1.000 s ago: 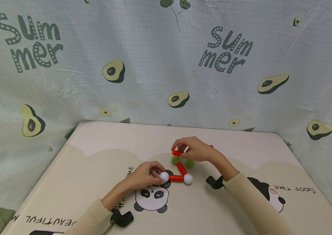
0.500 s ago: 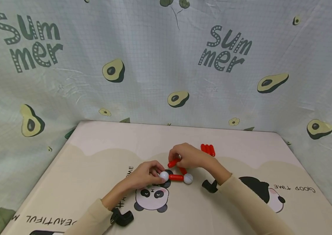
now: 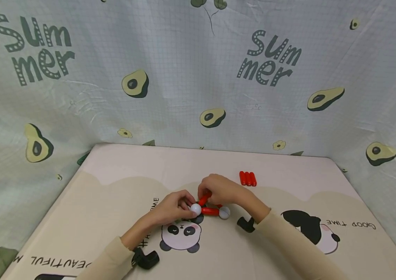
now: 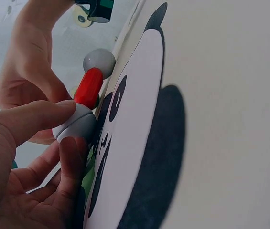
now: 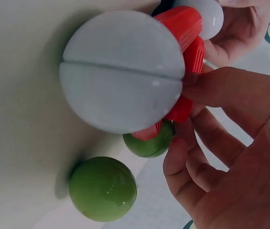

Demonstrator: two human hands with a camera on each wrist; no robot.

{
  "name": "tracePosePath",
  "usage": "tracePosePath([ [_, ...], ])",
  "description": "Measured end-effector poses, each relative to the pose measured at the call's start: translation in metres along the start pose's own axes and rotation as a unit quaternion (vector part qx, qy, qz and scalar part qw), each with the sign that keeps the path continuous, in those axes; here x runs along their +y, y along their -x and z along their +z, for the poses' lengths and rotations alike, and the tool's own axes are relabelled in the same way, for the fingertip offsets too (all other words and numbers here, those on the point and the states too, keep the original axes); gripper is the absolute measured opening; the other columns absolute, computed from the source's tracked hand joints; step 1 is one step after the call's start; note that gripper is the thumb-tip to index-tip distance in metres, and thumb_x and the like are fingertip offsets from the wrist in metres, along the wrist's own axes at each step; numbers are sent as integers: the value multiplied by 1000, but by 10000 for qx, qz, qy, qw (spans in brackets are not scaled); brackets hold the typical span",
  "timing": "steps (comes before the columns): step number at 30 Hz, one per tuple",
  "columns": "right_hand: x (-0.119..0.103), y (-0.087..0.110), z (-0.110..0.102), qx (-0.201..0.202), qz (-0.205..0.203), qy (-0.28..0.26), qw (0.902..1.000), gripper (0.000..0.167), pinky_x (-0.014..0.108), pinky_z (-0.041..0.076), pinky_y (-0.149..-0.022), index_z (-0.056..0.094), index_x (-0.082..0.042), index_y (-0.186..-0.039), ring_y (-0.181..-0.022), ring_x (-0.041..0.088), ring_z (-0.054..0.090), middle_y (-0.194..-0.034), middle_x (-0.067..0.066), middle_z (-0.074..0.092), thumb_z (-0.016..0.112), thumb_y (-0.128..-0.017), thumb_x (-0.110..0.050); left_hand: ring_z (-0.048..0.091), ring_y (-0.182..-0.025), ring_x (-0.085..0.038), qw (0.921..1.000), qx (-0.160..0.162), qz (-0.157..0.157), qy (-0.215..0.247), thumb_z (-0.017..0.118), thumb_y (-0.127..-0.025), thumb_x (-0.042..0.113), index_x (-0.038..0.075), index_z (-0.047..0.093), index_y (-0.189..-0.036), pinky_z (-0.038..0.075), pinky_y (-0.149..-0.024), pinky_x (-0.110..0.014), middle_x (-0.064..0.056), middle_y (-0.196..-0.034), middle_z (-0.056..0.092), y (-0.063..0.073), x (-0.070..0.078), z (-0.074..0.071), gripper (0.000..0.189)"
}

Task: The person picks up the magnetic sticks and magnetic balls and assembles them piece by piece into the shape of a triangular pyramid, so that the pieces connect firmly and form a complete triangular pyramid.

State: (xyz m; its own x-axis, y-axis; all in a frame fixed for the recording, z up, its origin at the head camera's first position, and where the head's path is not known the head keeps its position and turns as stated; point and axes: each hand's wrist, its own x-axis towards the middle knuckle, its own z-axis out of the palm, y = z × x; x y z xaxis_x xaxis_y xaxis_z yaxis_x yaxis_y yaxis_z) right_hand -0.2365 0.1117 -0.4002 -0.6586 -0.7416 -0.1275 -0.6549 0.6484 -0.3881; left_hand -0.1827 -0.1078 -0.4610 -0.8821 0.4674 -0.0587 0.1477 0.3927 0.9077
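Note:
A white ball (image 3: 195, 209) is pinched between thumb and fingers of my left hand (image 3: 170, 209). From it a red rod (image 3: 210, 211) runs right to a second white ball (image 3: 224, 212), large in the right wrist view. My right hand (image 3: 220, 189) pinches another red rod (image 5: 192, 62), its near end right at the left-held ball. A further red rod (image 5: 146, 132) lies between the second white ball and a green ball (image 5: 149, 143). Another green ball (image 5: 102, 189) sits apart on the table. Both green balls are hidden in the head view.
Three red rods (image 3: 248, 179) lie side by side at the back right. The table cover (image 3: 131, 163) bears printed pandas and letters. Behind it hangs a patterned cloth (image 3: 184, 77). Black wrist mounts (image 3: 145, 259) sit on both wrists.
My right hand has carried its red rod down and left from above the green balls to the white ball in my left hand, uncovering the three rods. My left hand has stayed put.

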Motion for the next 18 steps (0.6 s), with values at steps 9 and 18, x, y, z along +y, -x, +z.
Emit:
tracePosePath([
  [9, 0, -2, 0, -31, 79, -84, 9999, 22, 27, 54, -80, 79, -18, -101, -93, 14, 59, -96, -6, 72, 74, -85, -3, 64, -81, -16, 9999, 3, -55, 99, 79, -88, 17, 5, 64, -110, 50, -69, -26, -6, -92, 68, 0, 1, 0, 30],
  [18, 13, 2, -12, 216, 377, -246, 9988, 30, 49, 53, -101, 77, -12, -112, -118, 29, 62, -119, 6, 72, 70, -86, 0, 64, -79, -16, 9998, -47, -104, 158, 80, -88, 16, 5, 63, -109, 49, -69, -27, -5, -89, 69, -1, 0, 0, 29],
])
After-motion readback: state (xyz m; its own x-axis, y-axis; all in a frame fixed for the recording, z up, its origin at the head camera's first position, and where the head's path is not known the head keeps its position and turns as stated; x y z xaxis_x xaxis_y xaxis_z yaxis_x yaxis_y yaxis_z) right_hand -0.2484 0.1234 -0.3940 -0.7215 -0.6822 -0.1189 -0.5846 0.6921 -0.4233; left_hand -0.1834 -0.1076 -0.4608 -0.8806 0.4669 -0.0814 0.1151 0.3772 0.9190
